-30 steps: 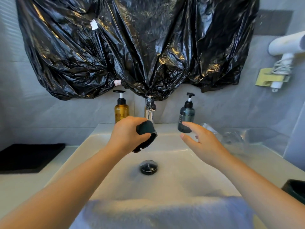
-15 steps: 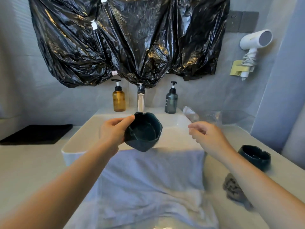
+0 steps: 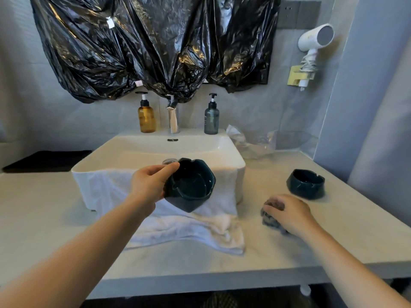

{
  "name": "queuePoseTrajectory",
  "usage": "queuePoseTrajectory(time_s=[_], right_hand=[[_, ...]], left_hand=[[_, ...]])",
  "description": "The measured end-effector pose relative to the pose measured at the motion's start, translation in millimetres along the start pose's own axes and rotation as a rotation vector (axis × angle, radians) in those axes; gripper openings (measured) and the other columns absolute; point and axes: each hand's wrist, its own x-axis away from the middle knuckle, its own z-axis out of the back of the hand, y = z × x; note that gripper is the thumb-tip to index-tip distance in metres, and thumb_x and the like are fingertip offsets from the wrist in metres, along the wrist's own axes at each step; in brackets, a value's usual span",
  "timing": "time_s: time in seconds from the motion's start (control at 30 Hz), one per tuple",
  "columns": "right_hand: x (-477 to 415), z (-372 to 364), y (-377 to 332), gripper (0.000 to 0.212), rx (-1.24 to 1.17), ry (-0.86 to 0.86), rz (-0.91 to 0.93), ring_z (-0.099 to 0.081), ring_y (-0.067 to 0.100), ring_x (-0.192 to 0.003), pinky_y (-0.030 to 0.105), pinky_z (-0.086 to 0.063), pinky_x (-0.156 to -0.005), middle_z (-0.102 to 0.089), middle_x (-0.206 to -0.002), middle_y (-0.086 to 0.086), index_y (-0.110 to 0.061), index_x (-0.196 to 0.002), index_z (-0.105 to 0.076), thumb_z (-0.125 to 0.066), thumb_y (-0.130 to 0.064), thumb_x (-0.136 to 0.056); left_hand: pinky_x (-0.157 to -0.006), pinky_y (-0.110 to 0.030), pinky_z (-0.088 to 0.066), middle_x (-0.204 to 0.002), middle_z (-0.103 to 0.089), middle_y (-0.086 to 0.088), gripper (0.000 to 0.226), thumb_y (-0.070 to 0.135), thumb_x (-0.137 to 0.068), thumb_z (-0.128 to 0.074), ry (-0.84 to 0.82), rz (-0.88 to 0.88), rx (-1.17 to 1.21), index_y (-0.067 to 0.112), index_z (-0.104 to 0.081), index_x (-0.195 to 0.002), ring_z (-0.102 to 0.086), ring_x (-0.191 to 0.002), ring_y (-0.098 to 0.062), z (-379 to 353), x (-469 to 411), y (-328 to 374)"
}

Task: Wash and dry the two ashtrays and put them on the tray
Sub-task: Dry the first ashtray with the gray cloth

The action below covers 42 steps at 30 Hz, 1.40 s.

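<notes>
left hand: you're gripping the first ashtray by its rim, thumb on top and fingers clamped round the outer wall, tipping it toward you in the air just in front of the sink.

right hand: you're pressing down on a grey cloth on the counter, right of the sink. Fingers are curled together over it, but honestly I can't tell if you're actually pinching it or only resting on it.

second ashtray: sitting upright on the counter, further right of the sink, just beyond your right hand and not touching it.

white towel: draping over the sink's front edge and pooling on the counter below it.

tray: my guess is it's the dark flat thing left of the sink, well apart from both ashtrays.

what could bite you: a one-handed rim grip on glazed ceramic that's probably wet is looking slippery; if it slides while you're fishing for the cloth, it's dropping onto hard counter. Also your right forearm is sweeping near the second ashtray, so a careless lift could be knocking it.
</notes>
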Motion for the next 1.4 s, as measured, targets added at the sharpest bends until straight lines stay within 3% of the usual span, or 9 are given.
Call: queuePoseTrajectory(time_s=[0.07, 0.17, 0.23, 0.33, 0.5, 0.7, 1.1, 1.2, 1.4], right_hand=[[-5.4, -4.7, 11.2, 0.032, 0.210, 0.002, 0.026, -0.060, 0.021, -0.095, 0.039, -0.054, -0.076, -0.063, -0.103, 0.000, -0.027, -0.107, -0.067, -0.062, -0.050, -0.085], [-8.8, -10.1, 21.0, 0.055, 0.423, 0.042, 0.050, -0.051, 0.026, -0.112, 0.036, -0.040, -0.096, -0.059, -0.120, 0.000, -0.027, -0.126, -0.057, -0.057, -0.062, -0.083], [-9.7, -12.1, 23.7, 0.047, 0.415, 0.047, 0.041, -0.051, 0.025, -0.109, 0.034, -0.042, -0.087, -0.060, -0.117, 0.001, -0.025, -0.119, -0.060, -0.057, -0.058, -0.086], [-14.1, -11.4, 19.3, 0.023, 0.316, 0.056, 0.065, -0.055, 0.017, -0.082, 0.032, -0.044, -0.067, -0.062, -0.090, -0.004, -0.026, -0.084, -0.060, -0.059, -0.048, -0.089], [-29.2, 5.5, -14.3, 0.031, 0.008, 0.196, 0.176, -0.054, 0.017, -0.065, 0.030, -0.034, -0.052, -0.057, -0.064, -0.005, -0.022, -0.066, -0.055, -0.063, -0.039, -0.089], [-53.9, 40.7, -88.0, 0.025, -0.175, 0.346, 0.318, -0.059, 0.017, -0.071, 0.034, -0.045, -0.063, -0.063, -0.068, -0.006, -0.019, -0.074, -0.066, -0.064, -0.039, -0.088], [-122.8, 43.6, -190.8, 0.025, -0.300, 0.482, 0.460, -0.056, 0.015, -0.069, 0.032, -0.042, -0.061, -0.060, -0.070, -0.005, -0.017, -0.080, -0.065, -0.060, -0.038, -0.091], [-140.9, 28.4, -203.9, 0.023, -0.317, 0.504, 0.445, -0.056, 0.010, -0.070, 0.027, -0.041, -0.059, -0.062, -0.074, -0.007, -0.018, -0.084, -0.067, -0.060, -0.038, -0.091], [-179.9, -23.3, -194.0, 0.018, -0.209, 0.303, 0.320, -0.056, 0.013, -0.069, 0.027, -0.039, -0.059, -0.063, -0.072, -0.006, -0.021, -0.075, -0.066, -0.064, -0.030, -0.090]], left_hand=[[-0.082, -0.050, -0.058, -0.093, -0.071, -0.017, 0.020, 0.026, -0.077, -0.078, 0.004, 0.006, 0.004, 0.009, -0.073, -0.086, -0.066, -0.095, -0.037, -7.8, 3.0, -2.4], [-0.077, -0.045, -0.059, -0.092, -0.070, -0.014, 0.017, 0.025, -0.079, -0.076, -0.010, 0.008, 0.018, 0.010, -0.072, -0.086, -0.066, -0.095, -0.034, -16.6, 5.9, -4.9], [-0.075, -0.042, -0.059, -0.095, -0.070, -0.015, 0.016, 0.024, -0.080, -0.075, -0.016, 0.015, 0.031, 0.010, -0.071, -0.086, -0.066, -0.096, -0.033, -22.3, 6.9, -6.1], [-0.076, -0.044, -0.059, -0.094, -0.070, -0.016, 0.015, 0.023, -0.080, -0.075, -0.017, 0.024, 0.037, 0.010, -0.071, -0.085, -0.066, -0.097, -0.035, -25.7, 3.7, -6.9], [-0.074, -0.042, -0.060, -0.098, -0.071, -0.019, 0.018, 0.024, -0.079, -0.076, -0.021, 0.019, 0.032, 0.008, -0.073, -0.088, -0.067, -0.097, -0.035, -29.8, -12.3, 3.0], [-0.072, -0.038, -0.060, -0.097, -0.072, -0.016, 0.019, 0.028, -0.081, -0.074, -0.045, -0.020, 0.029, 0.010, -0.072, -0.089, -0.069, -0.094, -0.031, -29.7, -48.6, 28.1], [-0.069, -0.035, -0.057, -0.100, -0.070, -0.017, 0.017, 0.028, -0.083, -0.072, -0.046, -0.078, 0.027, 0.012, -0.068, -0.088, -0.067, -0.098, -0.032, -12.1, -146.5, 54.3], [-0.076, -0.040, -0.058, -0.101, -0.070, -0.017, 0.021, 0.029, -0.081, -0.073, -0.056, -0.074, 0.017, 0.011, -0.070, -0.091, -0.066, -0.100, -0.033, -4.4, -171.7, 51.8], [-0.086, -0.049, -0.056, -0.099, -0.071, -0.012, 0.019, 0.033, -0.079, -0.076, -0.034, -0.062, -0.053, 0.017, -0.070, -0.086, -0.065, -0.099, -0.031, 7.2, -215.6, 38.1]])
